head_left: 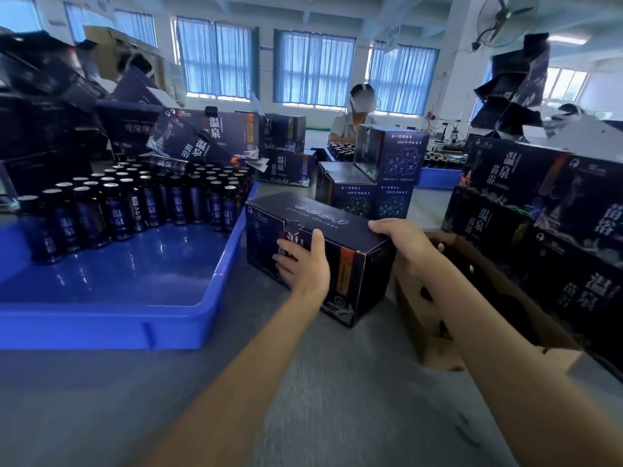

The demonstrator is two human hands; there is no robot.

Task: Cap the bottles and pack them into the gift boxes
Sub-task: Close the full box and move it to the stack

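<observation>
Head view: a dark navy rectangular cardboard gift box (pixel 357 281) with white characters and an orange strip on its front lies closed on the grey table (pixel 337 409), just right of the frame's centre. The left hand (pixel 303 264) lies flat against the box's front face, fingers fairly straight and spread, the thumb reaching up to the top edge; it presses rather than clasps. The right hand (pixel 401 244) takes the box's right end, its fingers curled over the top corner in a grip.

In the left half of the frame sits a bright blue plastic tray (pixel 101 325), its near half bare. Along its far side stand rows of dark glass bottles (pixel 135 207) with navy labels and pale shiny tops; whether these are caps I cannot tell.

Below the right forearm, at the lower right, stands a brown cardboard piece with dark cutouts (pixel 428 332), just beside the box. Further right rise stacked gift boxes of the same navy print (pixel 539 214). More such boxes (pixel 391 163) stand behind the held one, some upright, and others are piled at the upper left.

At top centre another person (pixel 347 124) sits at the far side, before windows with blue curtains (pixel 313 65). A wall fan (pixel 505 21) hangs at the upper right.
</observation>
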